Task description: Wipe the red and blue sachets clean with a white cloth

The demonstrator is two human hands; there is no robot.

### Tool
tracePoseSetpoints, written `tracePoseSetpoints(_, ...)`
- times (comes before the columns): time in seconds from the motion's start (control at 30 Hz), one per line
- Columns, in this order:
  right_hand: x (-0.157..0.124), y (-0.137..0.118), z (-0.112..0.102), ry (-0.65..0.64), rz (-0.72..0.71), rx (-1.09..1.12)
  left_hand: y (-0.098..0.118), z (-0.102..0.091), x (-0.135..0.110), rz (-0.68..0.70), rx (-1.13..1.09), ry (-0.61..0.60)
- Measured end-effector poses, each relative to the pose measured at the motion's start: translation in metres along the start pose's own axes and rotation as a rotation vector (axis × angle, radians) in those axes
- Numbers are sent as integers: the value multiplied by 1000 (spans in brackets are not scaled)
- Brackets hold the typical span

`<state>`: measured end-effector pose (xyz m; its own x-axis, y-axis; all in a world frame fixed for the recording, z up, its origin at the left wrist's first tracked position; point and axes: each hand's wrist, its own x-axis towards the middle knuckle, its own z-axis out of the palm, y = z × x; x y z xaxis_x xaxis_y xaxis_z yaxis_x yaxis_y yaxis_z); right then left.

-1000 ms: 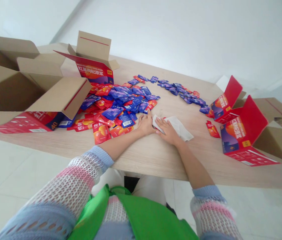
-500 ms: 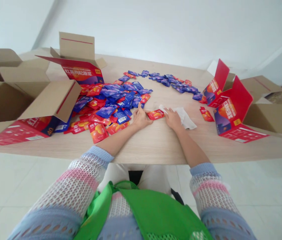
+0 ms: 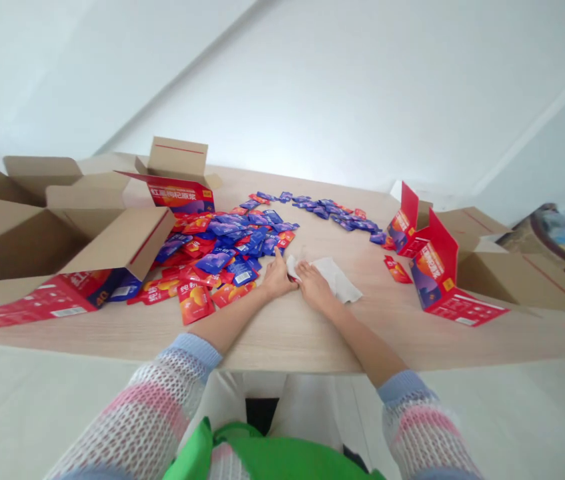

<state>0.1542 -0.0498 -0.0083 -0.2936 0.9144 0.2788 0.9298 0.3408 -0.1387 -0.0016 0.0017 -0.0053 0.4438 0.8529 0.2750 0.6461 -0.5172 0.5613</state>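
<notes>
A red sachet (image 3: 292, 277) lies flat on the table in front of me, mostly hidden between my hands and the cloth. At its left end, my left hand (image 3: 277, 276) grips the edge, thumb toward me and index finger pointing away. My right hand (image 3: 313, 285) holds a white cloth or tissue (image 3: 339, 279) pressed down over the sachet, fingers together on top. Just left of my left hand spreads a heap of blue sachets (image 3: 219, 259) and red sachets (image 3: 195, 301).
Open cardboard boxes (image 3: 135, 243) stand at the left, with another red box (image 3: 182, 193) behind the heap. More open boxes (image 3: 435, 273) stand at the right, beside a red sachet (image 3: 397, 269). A curved row of sachets (image 3: 335, 212) lies toward the back of the wooden table (image 3: 282, 340).
My right hand has slid left with the white cloth, over the red sachet and close to my left hand. My left hand stays at the sachet's end. The camera view has tilted up.
</notes>
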Motion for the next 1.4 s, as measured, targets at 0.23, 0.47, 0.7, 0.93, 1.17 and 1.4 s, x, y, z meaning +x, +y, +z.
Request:
tracePoseSetpoints(0.23, -10, 21, -26, -146, -98, 319, 7, -2, -3, 78, 89, -24)
tracePoseSetpoints(0.47, -16, 36, -40, -149, 91, 501, 11, -5, -2, 92, 166, -81)
tracePoseSetpoints(0.7, -32, 92, -52, -42, 408, 232, 9, -7, 3, 292, 238, -140)
tracePoseSetpoints(0.93, -44, 129, -64, 108, 794, 77, 7, -9, 6, 319, 79, -145)
tracePoseSetpoints(1.17, -28, 84, -59, 336, 708, 18, -14, -7, 17, -45, -139, 93)
tracePoseSetpoints(1.4, -20, 7, -34, 310, 308, 226, -16, 7, 20, -218, -543, 120)
